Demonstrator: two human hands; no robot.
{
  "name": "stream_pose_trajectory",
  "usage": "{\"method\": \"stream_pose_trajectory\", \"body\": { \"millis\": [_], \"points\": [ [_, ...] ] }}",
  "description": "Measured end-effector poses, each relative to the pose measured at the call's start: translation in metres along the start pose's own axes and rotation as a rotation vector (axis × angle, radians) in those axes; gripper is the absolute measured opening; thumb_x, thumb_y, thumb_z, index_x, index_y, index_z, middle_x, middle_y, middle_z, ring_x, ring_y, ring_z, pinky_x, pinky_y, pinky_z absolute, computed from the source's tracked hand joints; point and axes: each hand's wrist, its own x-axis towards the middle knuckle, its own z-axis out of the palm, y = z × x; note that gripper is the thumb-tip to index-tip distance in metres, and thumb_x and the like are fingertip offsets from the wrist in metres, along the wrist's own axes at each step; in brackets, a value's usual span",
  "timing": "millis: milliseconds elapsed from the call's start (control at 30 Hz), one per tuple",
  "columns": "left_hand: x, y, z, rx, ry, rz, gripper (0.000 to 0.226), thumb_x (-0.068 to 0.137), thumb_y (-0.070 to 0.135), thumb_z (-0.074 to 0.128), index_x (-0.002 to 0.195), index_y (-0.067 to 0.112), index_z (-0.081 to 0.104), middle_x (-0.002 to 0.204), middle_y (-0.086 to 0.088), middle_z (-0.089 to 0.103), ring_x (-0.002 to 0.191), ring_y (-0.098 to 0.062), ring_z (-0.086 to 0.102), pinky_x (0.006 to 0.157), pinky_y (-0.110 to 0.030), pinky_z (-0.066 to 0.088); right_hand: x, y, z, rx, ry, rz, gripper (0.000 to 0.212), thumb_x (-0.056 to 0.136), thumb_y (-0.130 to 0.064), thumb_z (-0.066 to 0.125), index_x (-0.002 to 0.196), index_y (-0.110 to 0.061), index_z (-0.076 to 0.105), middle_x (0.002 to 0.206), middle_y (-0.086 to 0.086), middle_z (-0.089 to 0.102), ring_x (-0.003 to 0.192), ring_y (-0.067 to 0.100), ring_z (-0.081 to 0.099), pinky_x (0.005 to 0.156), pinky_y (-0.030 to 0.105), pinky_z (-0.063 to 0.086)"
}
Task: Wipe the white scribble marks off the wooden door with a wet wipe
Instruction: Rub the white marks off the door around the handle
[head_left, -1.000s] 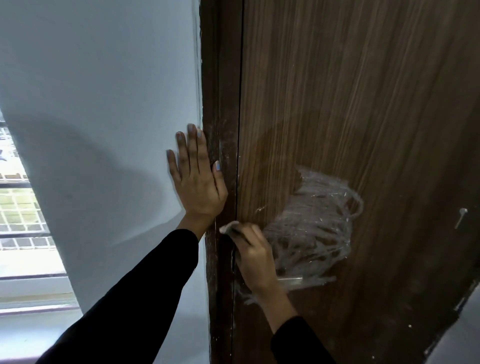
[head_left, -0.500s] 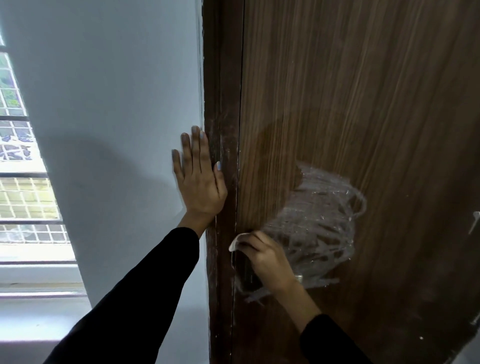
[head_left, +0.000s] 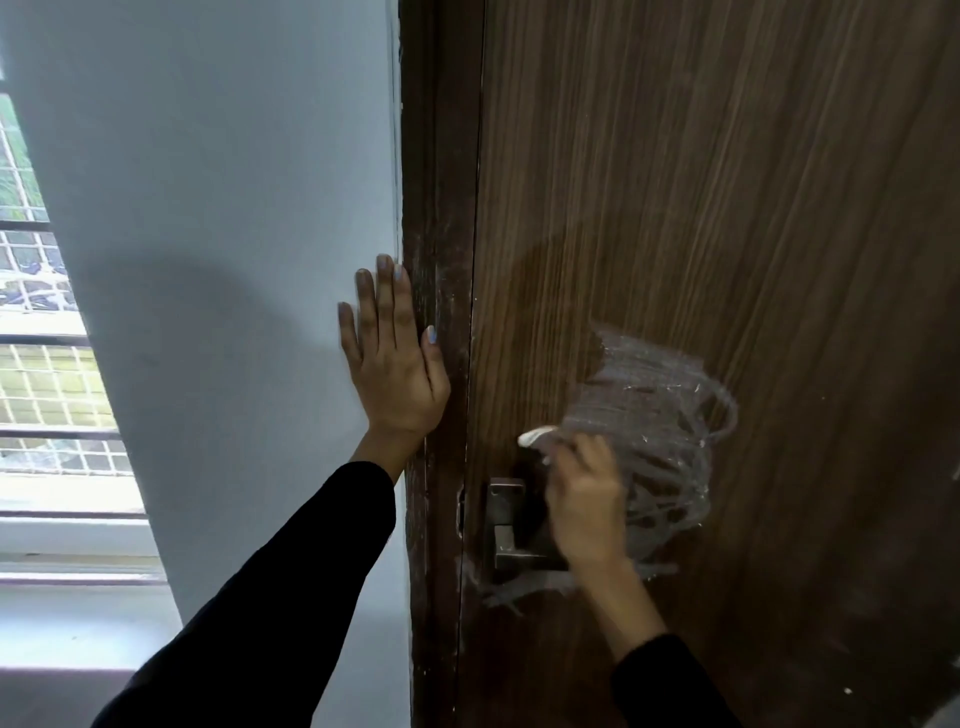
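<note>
The brown wooden door (head_left: 727, 182) fills the right half of the view. A patch of white scribble marks (head_left: 660, 431) covers its lower middle, with a few strokes trailing below the handle. My right hand (head_left: 584, 499) presses a white wet wipe (head_left: 535, 436) against the door at the left edge of the scribble; only a corner of the wipe shows above my fingers. A darker wiped area lies up and to the left of the marks. My left hand (head_left: 392, 364) lies flat, fingers apart, on the wall beside the door frame.
A metal door handle (head_left: 506, 525) sits just left of my right hand, partly behind it. The dark door frame (head_left: 436, 260) runs between door and pale wall (head_left: 234, 208). A barred window (head_left: 41, 364) is at the far left.
My right hand with the wipe has slid right from the door's edge onto the scribble, which uncovered the metal handle. My left hand has stayed on the wall.
</note>
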Motion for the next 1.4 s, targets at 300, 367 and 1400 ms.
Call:
{"method": "stream_pose_trajectory", "body": {
  "millis": [300,367,1400],
  "points": [
    [-0.001,0.0,0.0,0.024,0.019,0.008,0.058,0.097,0.028,0.027,0.15,0.005,0.02,0.157,-0.016,0.023,0.147,-0.031,0.016,0.121,-0.041,0.001,-0.023,-0.018,0.019,0.064,-0.074,-0.147,0.041,0.064,0.012,0.073,0.1,-0.005,0.068,0.101,0.009,0.065,0.097,0.013,0.05,0.082,0.025,0.051],
    [-0.001,0.0,0.0,0.032,0.024,0.01,0.058,0.098,0.029,0.027,0.15,0.006,0.02,0.157,-0.016,0.024,0.147,-0.031,0.016,0.121,-0.041,0.001,-0.02,-0.001,0.009,0.065,-0.029,-0.055,0.042,0.062,0.016,0.071,0.098,-0.004,0.069,0.101,0.012,0.064,0.096,0.021,0.056,0.083,0.031,0.053],
    [-0.027,-0.003,0.009,0.059,0.033,-0.023,0.057,0.099,0.029,0.03,0.151,0.008,0.018,0.157,-0.019,0.021,0.148,-0.031,0.012,0.122,-0.038,-0.001,0.0,0.02,-0.006,0.184,0.278,0.383,0.026,0.074,0.012,0.064,0.093,-0.006,0.069,0.1,0.01,0.058,0.092,0.016,0.052,0.085,0.016,0.041]
  ]
}}
